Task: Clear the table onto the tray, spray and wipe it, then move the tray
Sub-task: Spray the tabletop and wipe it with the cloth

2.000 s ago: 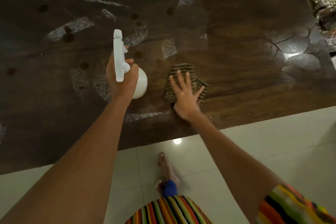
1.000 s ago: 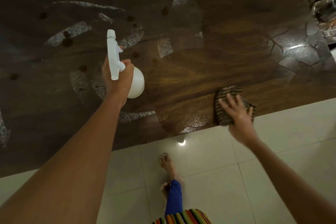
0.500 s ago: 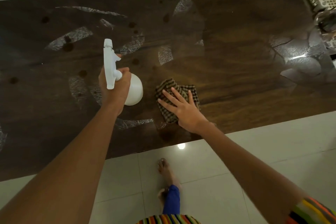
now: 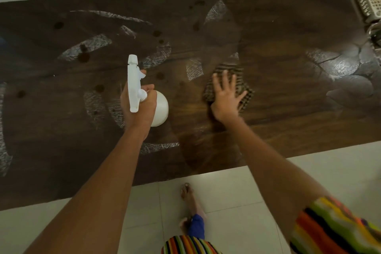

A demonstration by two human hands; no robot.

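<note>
At the left, the dark wooden bench (image 4: pixel 288 27) carries pale, scratchy-looking streaks (image 4: pixel 88 46) and several round dark spots (image 4: pixel 84 58) scattered across its surface. Near the middle, the left hand (image 4: pixel 137 109) is wrapped around the neck of a white spray bottle (image 4: pixel 160 109). Its fingers curl under the trigger head, and the nozzle points away from the person toward the far side of the bench. The bottle's rounded body sits just below the hand, over the bench. I cannot tell whether the bottle touches the surface.

Just to the right, and apart from the bottle, the right hand (image 4: pixel 225 97) lies flat with its fingers spread, pressing down on a brown checked cloth (image 4: pixel 228 68). The cloth lies on the bench and shows past the fingertips and along the hand's right side.

Farther right, glossy wet patches (image 4: pixel 342 66) catch the light near the bench's end. A white perforated basket (image 4: pixel 369 0) sits beyond that end, at the top right corner.

Below the bench edge, a bare foot (image 4: pixel 188 194) stands on the pale tiled floor (image 4: pixel 309 171), and a bright striped sleeve (image 4: pixel 334 229) covers the right upper arm.
</note>
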